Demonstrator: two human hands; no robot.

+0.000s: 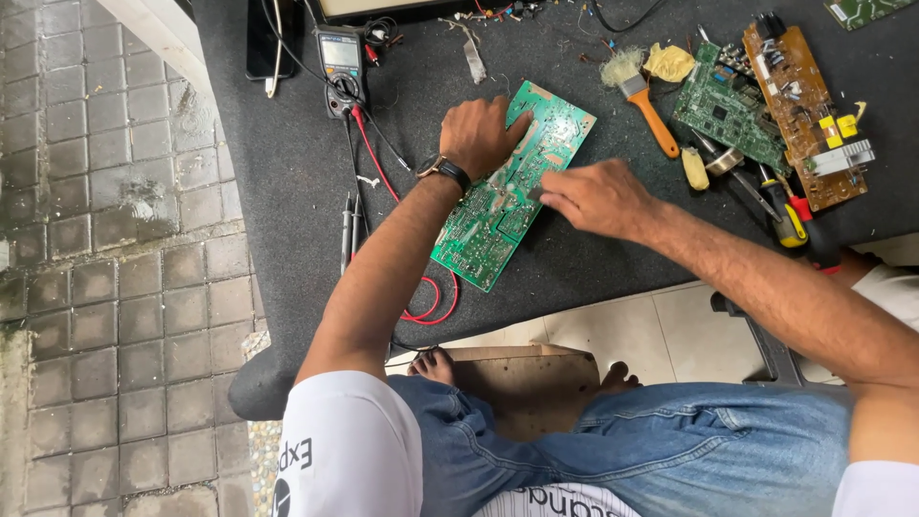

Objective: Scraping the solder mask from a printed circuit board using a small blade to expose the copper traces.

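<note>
A green circuit board (479, 225) lies solder side up on the dark mat, slanted from upper right to lower left. My left hand (479, 134), with a watch on its wrist, presses flat on the board's upper part. My right hand (598, 196) rests at the board's right edge with its fingers pinched on a small dark object that I cannot make out. Two probes (350, 230) with red and black leads lie left of the board.
A multimeter (341, 67) sits at the back left. A brush with an orange handle (646, 101), a second green board (729, 107), a brown board (804, 110) and screwdrivers (787, 215) lie at the right. The mat's front edge runs just below the board.
</note>
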